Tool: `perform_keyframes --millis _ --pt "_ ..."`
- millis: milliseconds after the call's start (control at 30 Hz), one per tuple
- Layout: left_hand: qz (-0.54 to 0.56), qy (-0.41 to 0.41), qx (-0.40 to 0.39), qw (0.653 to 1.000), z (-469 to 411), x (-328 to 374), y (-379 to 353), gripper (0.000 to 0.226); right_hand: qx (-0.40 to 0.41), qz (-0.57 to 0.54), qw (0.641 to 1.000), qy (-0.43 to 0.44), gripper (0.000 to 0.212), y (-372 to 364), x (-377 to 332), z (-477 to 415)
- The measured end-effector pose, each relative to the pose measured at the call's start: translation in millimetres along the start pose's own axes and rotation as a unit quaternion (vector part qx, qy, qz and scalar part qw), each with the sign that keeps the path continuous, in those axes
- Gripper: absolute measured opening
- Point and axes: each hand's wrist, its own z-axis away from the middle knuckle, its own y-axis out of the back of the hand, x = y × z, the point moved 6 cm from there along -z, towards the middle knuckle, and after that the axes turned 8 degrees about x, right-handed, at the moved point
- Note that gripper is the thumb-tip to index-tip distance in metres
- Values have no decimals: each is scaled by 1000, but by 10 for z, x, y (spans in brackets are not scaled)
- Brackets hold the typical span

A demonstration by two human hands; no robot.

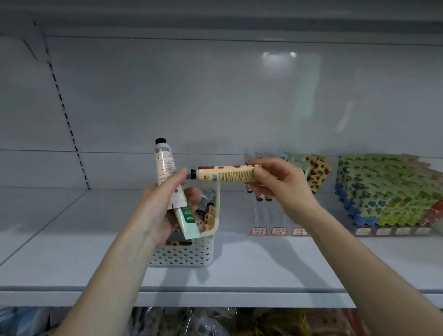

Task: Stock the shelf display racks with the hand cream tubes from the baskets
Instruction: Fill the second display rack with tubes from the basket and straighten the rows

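While a cream-yellow plastic hand cream tube with red print and a black cap (226, 175) is held level above the white perforated plastic basket (185, 254), its tail end is pinched by the thumb and curled fingers of the right hand (279, 186). Over the basket's left side, a white black-capped tube (164, 162), cap up, and a pale green tube (187, 222) are gripped together in the left hand (160, 217). More tubes are seen inside the basket. Just right of the basket a clear, partly filled display rack (279, 230) is set; farther right, a packed rack (391, 230).
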Motion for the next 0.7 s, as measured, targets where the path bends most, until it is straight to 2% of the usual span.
perform_keyframes --millis 167,300,400,467,567,700 --pt "10 37 -67 997 284 -226 -293 18 -12 -60 997 -39 19 225 34 293" --pt "13 25 -64 998 404 -395 -402 8 -12 -103 992 -77 18 400 13 462" --pt "19 2 -49 999 478 -517 -480 11 29 -147 981 -119 24 514 41 546" --pt "16 -17 -30 999 522 -594 -526 19 28 -179 971 -153 24 518 60 616" --pt "2 -35 -27 999 573 -730 -609 32 11 -159 968 -195 17 479 133 727" --pt "-39 -42 -35 998 574 -899 -721 36 43 -128 965 -226 17 547 275 778"
